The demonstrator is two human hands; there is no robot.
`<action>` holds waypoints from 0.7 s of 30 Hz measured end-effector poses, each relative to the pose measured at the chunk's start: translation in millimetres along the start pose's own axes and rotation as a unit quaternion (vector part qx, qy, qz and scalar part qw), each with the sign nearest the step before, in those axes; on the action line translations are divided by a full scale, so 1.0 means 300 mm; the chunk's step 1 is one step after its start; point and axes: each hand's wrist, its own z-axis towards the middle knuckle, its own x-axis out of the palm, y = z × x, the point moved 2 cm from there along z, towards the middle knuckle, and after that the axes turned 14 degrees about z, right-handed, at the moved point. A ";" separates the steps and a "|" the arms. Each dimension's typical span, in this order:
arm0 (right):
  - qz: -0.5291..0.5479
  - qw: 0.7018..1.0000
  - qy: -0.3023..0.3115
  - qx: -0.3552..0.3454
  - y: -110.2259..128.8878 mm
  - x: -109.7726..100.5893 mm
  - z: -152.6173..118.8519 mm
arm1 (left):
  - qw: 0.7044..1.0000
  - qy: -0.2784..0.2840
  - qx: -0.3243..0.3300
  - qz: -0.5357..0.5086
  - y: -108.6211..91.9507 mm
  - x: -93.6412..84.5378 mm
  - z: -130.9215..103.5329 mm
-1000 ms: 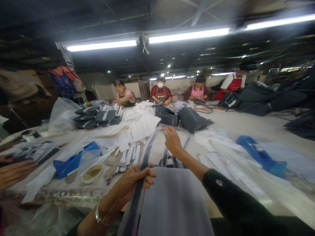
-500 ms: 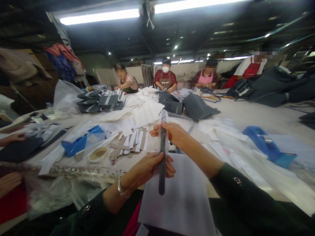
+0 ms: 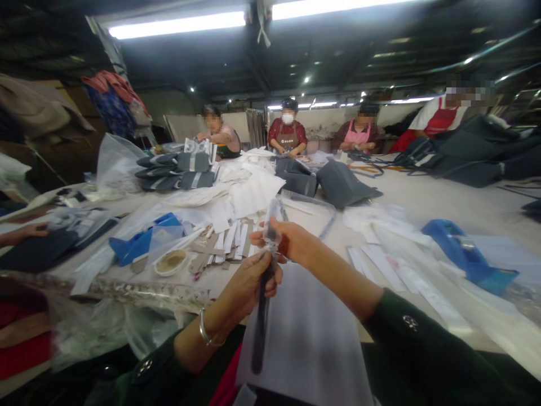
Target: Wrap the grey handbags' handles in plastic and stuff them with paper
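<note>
Pale cloth-like stuff covers the big table (image 3: pixel 393 197), which is wide and full of things. At the far right is a large heap of dark grey bags (image 3: pixel 469 152). Four people (image 3: pixel 288 135) are on the far side of the table. In the middle, toward the far side, lies a messy pile of white sheets (image 3: pixel 253 192). Close by, in front of the person, is a smooth, milky white panel (image 3: pixel 315 327). A stack of dark grey pieces (image 3: pixel 194 162) sits at the far left. One blue tape holder (image 3: pixel 469 256) is on the right and another blue holder (image 3: pixel 129 248) is on the left.

The right hand (image 3: pixel 291 239) is a bit farther away. It pinches the shiny, clear end of a long dark strip (image 3: pixel 260 332), and some of its fingers poke out past the left side. The left hand (image 3: pixel 253 276) is nearer and holds the same strip just below, between its thumb and bent fingers. The two hands are so close that I can't tell if they touch. The strip hangs down toward the near side, in front of the panel's left edge.

Thin white and brown card strips (image 3: pixel 228 242) lie loose to the left, past the hands. A little white tub (image 3: pixel 169 273) is beside them. Smallest is the silver bracelet (image 3: pixel 203 327) on the left wrist.
</note>
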 end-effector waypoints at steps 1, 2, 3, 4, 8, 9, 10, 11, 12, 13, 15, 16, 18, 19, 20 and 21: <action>0.025 0.999 -0.021 -0.013 0.019 0.003 0.027 | 1.000 -0.010 -0.003 0.004 -0.001 0.011 -0.012; 0.052 0.997 -0.043 -0.029 0.041 0.005 0.055 | 1.000 -0.022 -0.007 0.010 0.002 0.023 -0.027; 0.075 0.994 -0.064 -0.047 0.065 0.005 0.084 | 0.999 -0.035 -0.013 0.014 0.010 0.035 -0.045; 0.088 0.991 -0.081 -0.066 0.090 0.003 0.111 | 0.999 -0.045 -0.023 0.014 0.022 0.047 -0.066; 0.096 0.984 -0.107 -0.105 0.176 -0.022 0.178 | 0.996 -0.039 -0.086 -0.004 0.084 0.072 -0.146; 0.095 0.983 -0.110 -0.110 0.188 -0.031 0.181 | 0.995 -0.035 -0.093 -0.006 0.090 0.069 -0.158; 0.095 0.983 -0.111 -0.114 0.194 -0.038 0.178 | 0.995 -0.035 -0.092 -0.008 0.089 0.064 -0.163; 0.091 0.983 -0.110 -0.114 0.192 -0.045 0.169 | 0.996 -0.036 -0.086 -0.008 0.081 0.055 -0.163; 0.083 0.985 -0.103 -0.111 0.183 -0.049 0.153 | 0.996 -0.041 -0.075 -0.008 0.067 0.044 -0.155; 0.070 0.987 -0.094 -0.107 0.164 -0.050 0.129 | 0.997 -0.048 -0.059 -0.008 0.049 0.032 -0.142; 0.038 0.992 -0.080 -0.094 0.103 -0.049 0.062 | 0.997 -0.069 -0.018 -0.010 0.008 0.003 -0.101; 0.019 0.994 -0.066 -0.085 0.061 -0.046 0.020 | 0.997 -0.079 0.004 -0.011 -0.011 -0.013 -0.075; -0.015 0.998 -0.023 -0.065 -0.037 -0.037 -0.072 | 0.995 -0.094 0.039 -0.019 -0.039 -0.040 -0.019; -0.046 0.998 0.024 -0.042 -0.091 -0.030 -0.117 | 0.994 -0.098 0.049 -0.027 -0.047 -0.051 0.009; -0.080 0.996 0.044 -0.022 -0.143 -0.027 -0.158 | 0.993 -0.103 0.055 -0.037 -0.052 -0.059 0.035; -0.110 0.992 0.059 -0.001 -0.193 -0.027 -0.191 | 0.991 -0.107 0.059 -0.048 -0.054 -0.063 0.059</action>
